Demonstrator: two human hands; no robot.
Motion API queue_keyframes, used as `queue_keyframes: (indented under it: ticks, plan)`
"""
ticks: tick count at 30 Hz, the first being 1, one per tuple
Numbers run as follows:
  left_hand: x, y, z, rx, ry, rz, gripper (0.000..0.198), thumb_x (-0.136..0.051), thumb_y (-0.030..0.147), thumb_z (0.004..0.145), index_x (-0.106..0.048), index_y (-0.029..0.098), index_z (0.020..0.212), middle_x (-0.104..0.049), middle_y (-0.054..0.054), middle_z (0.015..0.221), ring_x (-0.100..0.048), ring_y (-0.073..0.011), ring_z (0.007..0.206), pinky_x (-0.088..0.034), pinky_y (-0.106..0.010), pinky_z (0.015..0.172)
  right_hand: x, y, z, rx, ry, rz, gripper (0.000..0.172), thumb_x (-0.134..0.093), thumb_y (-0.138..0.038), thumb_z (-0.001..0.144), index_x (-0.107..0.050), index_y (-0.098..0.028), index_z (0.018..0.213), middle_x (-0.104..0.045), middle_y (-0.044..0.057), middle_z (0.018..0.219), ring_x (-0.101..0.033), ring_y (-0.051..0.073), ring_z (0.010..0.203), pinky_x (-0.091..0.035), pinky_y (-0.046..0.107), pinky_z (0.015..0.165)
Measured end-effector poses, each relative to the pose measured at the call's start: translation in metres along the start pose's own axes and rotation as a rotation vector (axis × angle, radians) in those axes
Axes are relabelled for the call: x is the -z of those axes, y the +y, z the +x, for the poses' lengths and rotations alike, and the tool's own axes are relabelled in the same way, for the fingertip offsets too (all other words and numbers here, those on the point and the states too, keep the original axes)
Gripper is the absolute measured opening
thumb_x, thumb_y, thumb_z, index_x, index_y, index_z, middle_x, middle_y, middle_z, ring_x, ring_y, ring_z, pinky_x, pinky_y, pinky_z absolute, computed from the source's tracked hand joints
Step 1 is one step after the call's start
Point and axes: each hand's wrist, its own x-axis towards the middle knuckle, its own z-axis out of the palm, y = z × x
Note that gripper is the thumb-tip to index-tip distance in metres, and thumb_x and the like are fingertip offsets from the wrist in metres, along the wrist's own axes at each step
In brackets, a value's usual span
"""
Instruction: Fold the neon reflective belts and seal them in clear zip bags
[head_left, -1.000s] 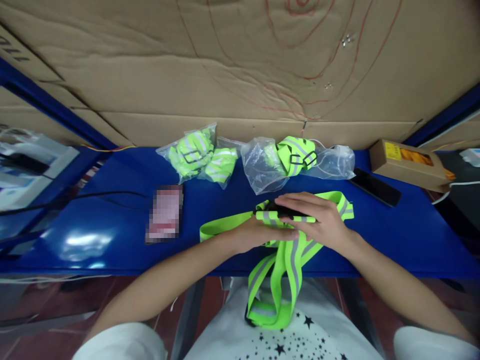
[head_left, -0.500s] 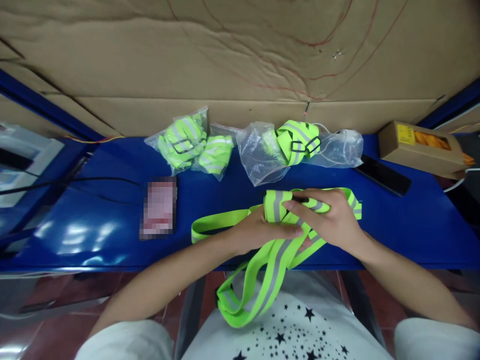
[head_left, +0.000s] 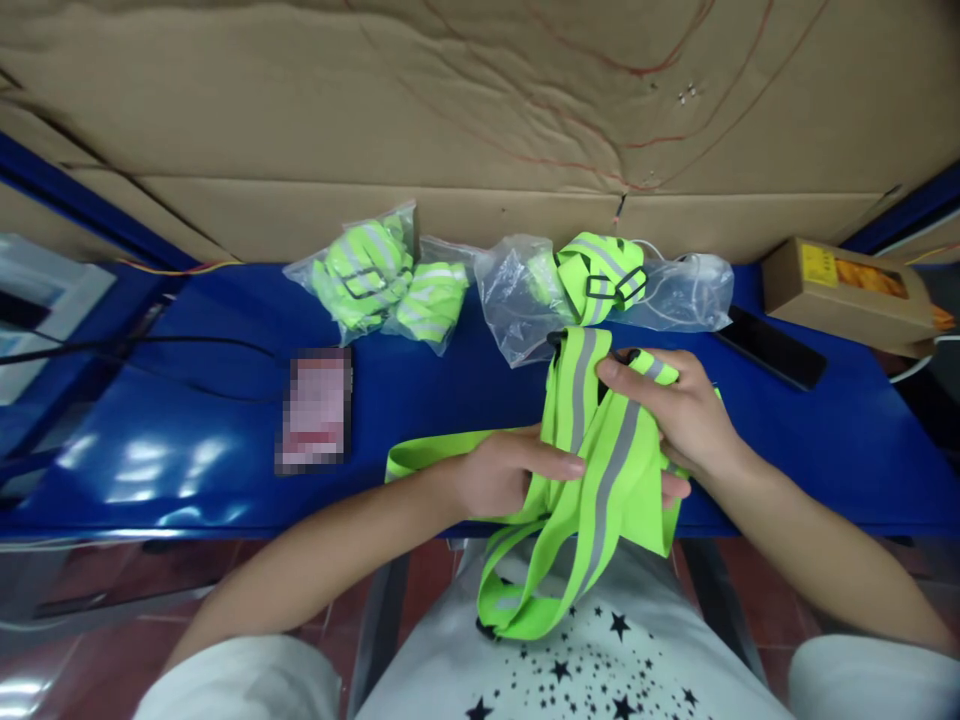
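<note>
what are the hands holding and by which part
A yellow-green reflective strap: the right hand grips its upper folds, beside a black fitting; the left hand holds its bunched middle.

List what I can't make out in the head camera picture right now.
All in the head view:
- Left hand: its fingers are largely hidden behind the green strap.
- Pixelated rectangle: mosaic blocks blur its surface.
- Pale object: cut off by the left edge.
- Yellow label: print too small and blurred to read.
</note>
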Motion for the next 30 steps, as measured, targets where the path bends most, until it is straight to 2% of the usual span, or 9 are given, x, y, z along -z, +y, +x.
queue_keyframes:
  ticks: [3, 6, 9, 12, 15, 20, 22, 24, 30]
  plan:
    - [0.002, -0.002, 0.0, -0.009, -0.109, 0.006, 0.065, -0.075, 0.042, 0.08, -0.067, 0.013, 0.138, -0.064, -0.015, 0.148, -0.045, -0.0378, 0.151, -0.032, -0.051, 0.128, 0.003, -0.002, -0.004, 0.372, 0.088, -0.226, 0.017, -0.082, -0.036, 0.087, -0.076, -0.024, 0.076, -0.076, 0.001, 0.081, -0.071, 0.02, 0.071, -0.057, 0.032, 0.064]
    - [-0.001, -0.004, 0.0, 0.015, -0.092, 0.094, 0.054, -0.075, 0.033, 0.082, -0.071, 0.013, 0.131, -0.067, -0.015, 0.143, -0.059, -0.0359, 0.139, -0.041, -0.049, 0.122, 0.006, -0.003, -0.007, 0.482, 0.062, -0.268, 0.008, -0.082, -0.035, 0.087, -0.08, -0.027, 0.087, -0.078, 0.002, 0.093, -0.073, 0.022, 0.08, -0.06, 0.036, 0.073]
    - [-0.007, -0.005, 0.001, -0.033, 0.135, 0.177, 0.033, -0.079, 0.03, 0.084, -0.076, 0.012, 0.111, -0.078, -0.013, 0.113, -0.076, -0.0259, 0.103, -0.057, -0.041, 0.1, 0.005, 0.001, -0.006, 0.269, 0.079, -0.114, 0.019, -0.084, -0.043, 0.085, -0.078, -0.026, 0.082, -0.074, 0.0, 0.078, -0.068, 0.018, 0.066, -0.057, 0.031, 0.059]
    - [-0.012, 0.001, 0.0, -0.094, 0.325, 0.308, 0.025, -0.081, 0.032, 0.086, -0.075, 0.01, 0.097, -0.076, -0.008, 0.091, -0.072, -0.0168, 0.079, -0.06, -0.033, 0.084, 0.002, 0.004, 0.0, -0.025, 0.074, 0.147, 0.026, -0.086, -0.048, 0.081, -0.077, -0.027, 0.093, -0.071, -0.004, 0.075, -0.061, 0.013, 0.056, -0.053, 0.027, 0.052]
    - [-0.012, 0.011, -0.003, -0.028, 0.363, 0.408, 0.031, -0.082, 0.036, 0.086, -0.073, 0.01, 0.099, -0.076, -0.007, 0.089, -0.071, -0.0169, 0.077, -0.059, -0.032, 0.078, -0.001, 0.003, 0.005, -0.216, -0.012, 0.338, 0.032, -0.087, -0.046, 0.081, -0.075, -0.028, 0.105, -0.07, -0.005, 0.074, -0.06, 0.011, 0.051, -0.052, 0.024, 0.048]
    - [-0.008, 0.014, -0.007, 0.015, 0.371, 0.596, 0.027, -0.078, 0.033, 0.089, -0.072, 0.01, 0.102, -0.078, -0.009, 0.096, -0.072, -0.018, 0.085, -0.059, -0.032, 0.083, 0.005, -0.001, 0.008, -0.196, -0.117, 0.344, 0.025, -0.086, -0.041, 0.082, -0.075, -0.026, 0.098, -0.075, -0.003, 0.085, -0.068, 0.012, 0.065, -0.057, 0.023, 0.061]
    - [-0.007, 0.011, -0.007, -0.001, 0.325, 0.748, 0.022, -0.068, 0.031, 0.096, -0.073, 0.011, 0.103, -0.079, -0.011, 0.103, -0.073, -0.0187, 0.091, -0.059, -0.033, 0.087, 0.007, -0.001, 0.007, -0.114, -0.232, 0.151, 0.019, -0.083, -0.041, 0.085, -0.076, -0.026, 0.095, -0.076, -0.002, 0.085, -0.07, 0.014, 0.067, -0.057, 0.026, 0.062]
    - [-0.006, 0.008, -0.005, -0.03, 0.296, 0.9, 0.021, -0.061, 0.028, 0.099, -0.073, 0.012, 0.104, -0.079, -0.012, 0.108, -0.073, -0.0199, 0.098, -0.058, -0.032, 0.09, 0.007, 0.001, 0.006, 0.078, -0.284, -0.101, 0.013, -0.077, -0.037, 0.091, -0.078, -0.025, 0.096, -0.078, 0.001, 0.092, -0.073, 0.018, 0.08, -0.06, 0.03, 0.073]
    - [0.005, 0.008, -0.004, -0.076, 0.31, 0.954, 0.023, -0.059, 0.03, 0.101, -0.069, 0.011, 0.11, -0.078, -0.013, 0.108, -0.074, -0.0212, 0.098, -0.06, -0.034, 0.089, 0.006, 0.009, -0.001, 0.578, -0.112, -0.502, 0.033, -0.05, -0.022, 0.106, -0.069, -0.027, 0.132, -0.077, 0.005, 0.12, -0.073, 0.019, 0.108, -0.058, 0.032, 0.096]
